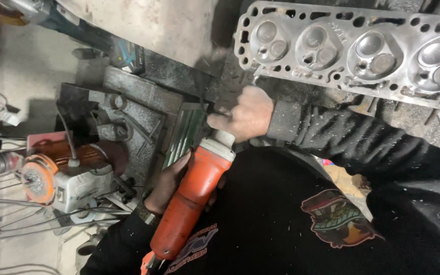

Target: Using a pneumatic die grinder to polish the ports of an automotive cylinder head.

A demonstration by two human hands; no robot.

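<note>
My left hand (165, 184) wraps around the orange body of an angle grinder (192, 201), which points up toward the workbench. At the tool's pale grey head, my right hand (243, 116) is closed around it, its dark sleeve running off to the right. The grinder's disc is hidden behind that hand. Just left of the head lies a greenish ribbed metal piece (183, 136). An aluminium cylinder head (352, 48) with round combustion chambers and valves lies just above my right hand.
A dirty metal base with brackets (128, 109) sits left of the hands. A second grinder with an orange wheel (44, 182) lies at the left beside loose cables (31, 219). Another power tool (31, 12) rests at the top left.
</note>
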